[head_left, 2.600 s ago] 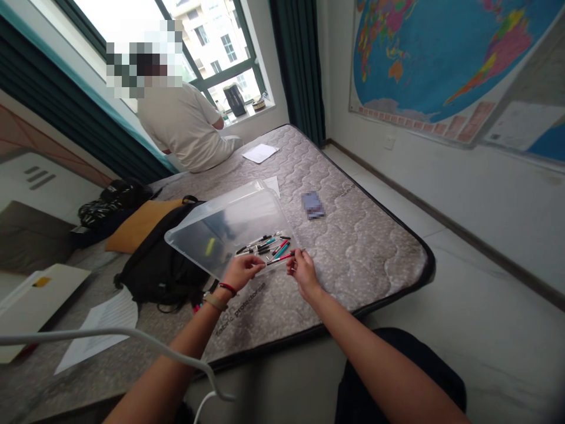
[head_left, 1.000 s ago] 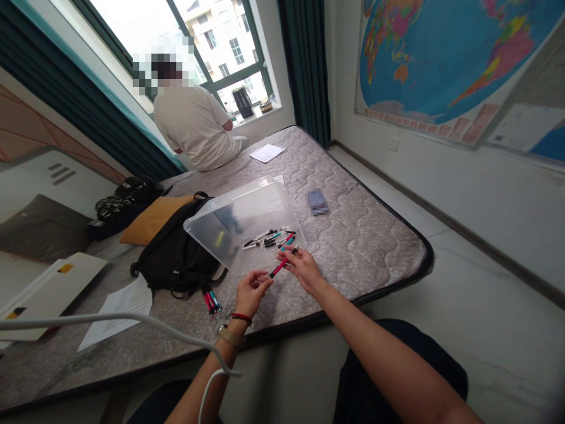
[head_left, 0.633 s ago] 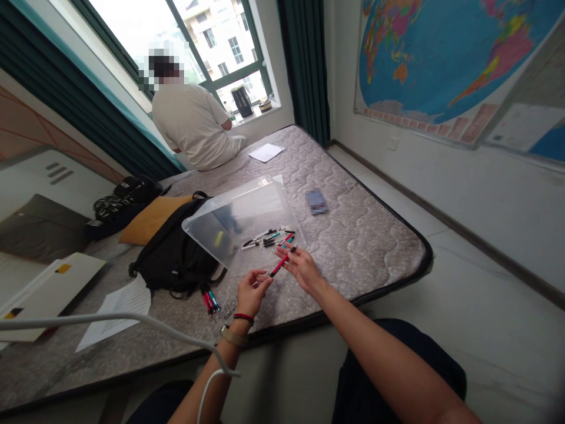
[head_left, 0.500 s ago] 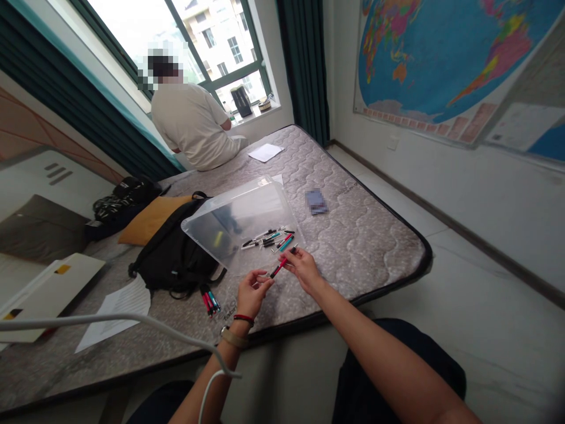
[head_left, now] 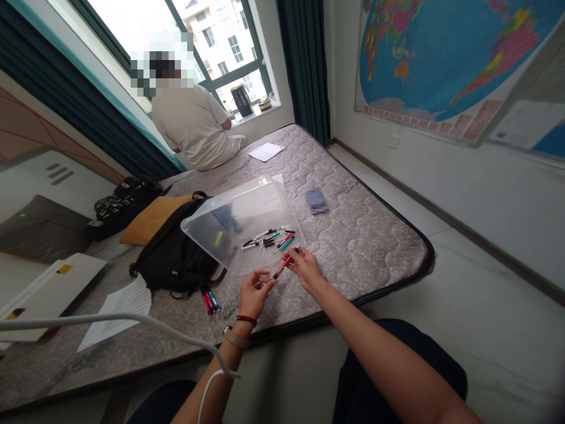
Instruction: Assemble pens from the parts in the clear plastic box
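A red and black pen (head_left: 281, 268) slants between my two hands above the mattress. My left hand (head_left: 255, 290) pinches its lower end between thumb and fingertips. Around the upper end, my right hand (head_left: 305, 270) is closed, hiding part of the barrel. Just beyond my hands, loose pen parts (head_left: 269, 237) in black, white, red and teal lie in a clear plastic bin (head_left: 238, 203) that rests on its side. Left of my left wrist, several red and teal pens (head_left: 210, 301) lie together on the mattress.
A black backpack (head_left: 176, 250) lies left of the bin on the mattress (head_left: 371, 235). Printed paper (head_left: 117, 312) and a white board-like box (head_left: 53, 294) are farther left. A pale cable (head_left: 132, 318) crosses the lower left. A person (head_left: 192, 123) sits at the far edge, near white sheets (head_left: 266, 152).
Both hands have shifted very slightly to the right with the pen, and more of its red barrel shows. The pen parts in the bin look the same.
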`<state>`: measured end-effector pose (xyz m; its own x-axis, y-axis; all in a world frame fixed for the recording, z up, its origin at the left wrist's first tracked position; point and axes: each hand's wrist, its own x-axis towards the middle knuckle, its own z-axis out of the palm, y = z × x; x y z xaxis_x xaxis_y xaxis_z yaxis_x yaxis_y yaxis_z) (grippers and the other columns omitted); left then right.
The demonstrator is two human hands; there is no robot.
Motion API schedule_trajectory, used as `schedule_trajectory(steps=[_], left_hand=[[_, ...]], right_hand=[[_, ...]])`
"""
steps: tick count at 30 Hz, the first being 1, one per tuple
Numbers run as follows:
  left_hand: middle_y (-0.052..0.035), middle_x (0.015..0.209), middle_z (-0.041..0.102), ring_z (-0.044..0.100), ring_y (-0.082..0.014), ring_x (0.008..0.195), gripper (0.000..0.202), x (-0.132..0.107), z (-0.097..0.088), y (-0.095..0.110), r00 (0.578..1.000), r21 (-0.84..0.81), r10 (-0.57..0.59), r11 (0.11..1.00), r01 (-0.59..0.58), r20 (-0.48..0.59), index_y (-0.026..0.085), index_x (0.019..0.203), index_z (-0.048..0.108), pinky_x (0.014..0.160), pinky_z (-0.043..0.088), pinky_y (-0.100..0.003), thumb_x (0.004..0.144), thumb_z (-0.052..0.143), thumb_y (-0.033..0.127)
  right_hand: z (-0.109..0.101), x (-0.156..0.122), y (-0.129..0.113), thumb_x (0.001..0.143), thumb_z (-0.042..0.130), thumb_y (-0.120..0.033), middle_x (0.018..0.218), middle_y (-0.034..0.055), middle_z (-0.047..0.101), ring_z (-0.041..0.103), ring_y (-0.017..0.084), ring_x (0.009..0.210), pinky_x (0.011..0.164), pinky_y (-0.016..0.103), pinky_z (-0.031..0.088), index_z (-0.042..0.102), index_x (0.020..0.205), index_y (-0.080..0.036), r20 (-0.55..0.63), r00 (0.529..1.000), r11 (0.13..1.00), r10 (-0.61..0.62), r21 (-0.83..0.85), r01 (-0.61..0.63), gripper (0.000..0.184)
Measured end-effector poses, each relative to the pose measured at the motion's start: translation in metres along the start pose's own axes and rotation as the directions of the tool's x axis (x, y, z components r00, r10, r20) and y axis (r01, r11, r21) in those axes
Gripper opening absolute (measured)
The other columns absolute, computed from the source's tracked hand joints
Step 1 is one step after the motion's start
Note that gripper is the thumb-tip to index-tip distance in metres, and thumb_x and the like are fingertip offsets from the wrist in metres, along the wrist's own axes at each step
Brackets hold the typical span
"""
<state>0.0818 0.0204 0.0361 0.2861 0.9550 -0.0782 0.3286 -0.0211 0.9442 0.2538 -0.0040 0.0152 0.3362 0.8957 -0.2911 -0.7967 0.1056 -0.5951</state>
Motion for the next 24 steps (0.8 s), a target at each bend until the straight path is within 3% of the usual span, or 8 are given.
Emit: schedule_trajectory(steps=[4,7,13,19,24], left_hand=[[0.0018,0.066,0.066,0.053,-0.0079,0.048,0.045,0.003,0.003,0.000,1.000,-0.013,-0.016,1.000,0.015,-0.021,0.015,0.093,0.061,0.042,0.039,-0.017,0.062,0.083,0.040],[0.0025,0.065,0.065,0.051,-0.0072,0.046,0.046,0.005,0.004,-0.001,0.999,-0.021,-0.027,0.999,0.027,-0.038,0.015,0.093,0.061,0.041,0.037,-0.017,0.062,0.084,0.040],[0.0022,0.064,0.065,0.052,-0.0074,0.046,0.045,0.005,0.006,-0.002,1.000,-0.027,-0.018,0.999,0.017,-0.019,0.016,0.093,0.061,0.042,0.038,-0.017,0.062,0.084,0.041],[0.0034,0.063,0.065,0.049,-0.0064,0.042,0.046,0.007,0.007,-0.003,0.999,-0.027,-0.023,0.999,0.022,-0.039,0.016,0.091,0.061,0.040,0.037,-0.018,0.061,0.084,0.043],[0.0028,0.063,0.065,0.050,-0.0068,0.043,0.045,0.008,0.006,0.000,0.999,-0.015,-0.019,1.000,0.018,-0.029,0.016,0.092,0.061,0.040,0.037,-0.018,0.062,0.083,0.042]], right_hand=[[-0.001,0.002,-0.001,0.079,0.071,-0.043,0.100,0.0071,0.074,0.069,0.022,0.096,0.083,0.036,0.052,0.064,0.097,-0.022,0.050,0.998,0.997,0.049,0.059,-0.052,0.028],[-0.001,0.004,-0.002,0.080,0.071,-0.037,0.110,0.0070,0.072,0.066,0.023,0.106,0.085,0.037,0.051,0.064,0.102,-0.024,0.104,0.993,0.993,0.057,0.093,-0.066,0.026],[-0.003,0.008,0.000,0.072,0.079,-0.037,0.084,0.0027,0.073,0.068,0.018,0.084,0.081,0.032,0.051,0.062,0.080,-0.021,-0.017,1.000,1.000,0.023,0.018,-0.022,0.025],[-0.003,0.009,-0.001,0.078,0.072,-0.038,0.110,0.0068,0.072,0.067,0.021,0.102,0.084,0.035,0.050,0.065,0.100,-0.024,0.082,0.995,0.996,0.062,0.058,-0.067,0.027],[-0.004,0.011,0.002,0.074,0.077,-0.040,0.095,0.0052,0.074,0.068,0.019,0.091,0.085,0.034,0.051,0.065,0.087,-0.021,0.021,0.999,0.999,0.030,0.020,-0.030,0.027]])
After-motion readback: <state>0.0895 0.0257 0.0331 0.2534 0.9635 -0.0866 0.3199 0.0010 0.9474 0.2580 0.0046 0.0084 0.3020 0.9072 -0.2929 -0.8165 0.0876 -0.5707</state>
